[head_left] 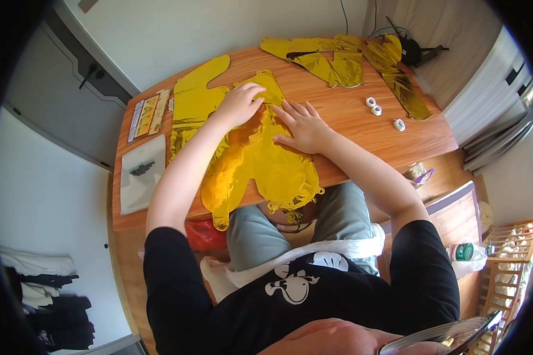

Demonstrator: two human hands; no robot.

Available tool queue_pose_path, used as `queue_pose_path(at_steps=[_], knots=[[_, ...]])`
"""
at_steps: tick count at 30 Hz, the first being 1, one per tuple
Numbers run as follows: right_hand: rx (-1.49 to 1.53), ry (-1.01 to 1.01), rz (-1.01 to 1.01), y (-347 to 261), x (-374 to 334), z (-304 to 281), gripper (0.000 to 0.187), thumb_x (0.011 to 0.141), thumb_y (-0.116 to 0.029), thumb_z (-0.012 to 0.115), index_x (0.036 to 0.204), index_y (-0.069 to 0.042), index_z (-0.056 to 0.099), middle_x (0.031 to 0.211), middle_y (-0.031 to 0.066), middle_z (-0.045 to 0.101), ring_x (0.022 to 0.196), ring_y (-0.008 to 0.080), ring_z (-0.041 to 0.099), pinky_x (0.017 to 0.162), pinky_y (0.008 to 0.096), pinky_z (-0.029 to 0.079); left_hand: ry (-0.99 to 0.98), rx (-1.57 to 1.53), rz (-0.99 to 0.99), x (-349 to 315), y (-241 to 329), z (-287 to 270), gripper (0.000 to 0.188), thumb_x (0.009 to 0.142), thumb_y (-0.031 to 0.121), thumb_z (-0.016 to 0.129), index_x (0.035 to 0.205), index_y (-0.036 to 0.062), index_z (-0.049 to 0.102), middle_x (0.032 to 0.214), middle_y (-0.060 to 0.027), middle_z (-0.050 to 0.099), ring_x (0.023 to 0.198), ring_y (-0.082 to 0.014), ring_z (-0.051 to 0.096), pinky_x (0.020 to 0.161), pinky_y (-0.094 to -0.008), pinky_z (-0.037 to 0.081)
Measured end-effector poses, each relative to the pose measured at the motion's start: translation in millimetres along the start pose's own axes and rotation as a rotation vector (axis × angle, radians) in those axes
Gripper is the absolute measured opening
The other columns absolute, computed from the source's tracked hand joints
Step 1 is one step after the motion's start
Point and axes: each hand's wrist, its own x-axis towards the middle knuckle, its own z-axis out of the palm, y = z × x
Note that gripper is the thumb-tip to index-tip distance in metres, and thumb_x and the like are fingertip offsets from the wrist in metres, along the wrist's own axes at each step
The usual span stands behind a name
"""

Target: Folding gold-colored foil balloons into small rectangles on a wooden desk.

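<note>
A flat, uninflated gold foil balloon [272, 158] with small tabs on its rim lies before me, its lower end hanging over the table's near edge. On its upper part rests my left hand [240, 106], fingers slightly bent, with a gap between thumb and fingertips. My right hand [306, 129] lies flat on the foil's right side, fingers spread. Just left of it, partly behind my left forearm, is another gold foil balloon [198, 94]. Further gold foil shapes [343, 68] lie at the table's far right, one strip [400, 83] reaching along the right side.
White tape-like rolls [373, 106] sit on the wooden table [331, 133] at the right. At the left are a clear plastic bag [142, 174] and a printed card [150, 115]. A black object with a cable [417, 53] stands at the back right corner.
</note>
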Motion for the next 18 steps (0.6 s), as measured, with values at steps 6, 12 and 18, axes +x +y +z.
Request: queue_pose_path(at_steps=[6, 12, 18], knots=[[0.018, 0.001, 0.011, -2, 0, -3, 0.089, 0.097, -0.068, 0.052, 0.163, -0.015, 0.028, 0.162, 0.0228, 0.039, 0.15, 0.0384, 0.036, 0.124, 0.0579, 0.022, 0.094, 0.052, -0.033, 55, -9, 37, 0.027, 0.097, 0.029, 0.065, 0.115, 0.0115, 0.076, 0.121, -0.0096, 0.072, 0.117, -0.0302, 0.065, 0.1, -0.0435, 0.051], [0.006, -0.012, 0.023, -1, 0, -1, 0.09, 0.097, -0.07, 0.051, 0.164, -0.016, 0.025, 0.162, 0.0231, 0.038, 0.151, 0.0391, 0.034, 0.125, 0.0587, 0.021, 0.084, 0.049, -0.068, 64, -9, 40, 0.026, 0.095, 0.033, 0.068, 0.106, 0.0127, 0.079, 0.108, -0.0072, 0.075, 0.105, -0.0298, 0.069, 0.092, -0.0423, 0.054], [0.005, -0.015, 0.019, 1, 1, -1, 0.089, 0.097, -0.07, 0.051, 0.165, -0.017, 0.025, 0.163, 0.023, 0.037, 0.151, 0.0394, 0.034, 0.124, 0.0593, 0.021, 0.053, 0.138, -0.089, 64, 5, 36, 0.038, 0.092, 0.047, 0.07, 0.108, 0.0136, 0.079, 0.11, -0.0051, 0.075, 0.107, -0.0274, 0.069, 0.091, -0.0415, 0.055]])
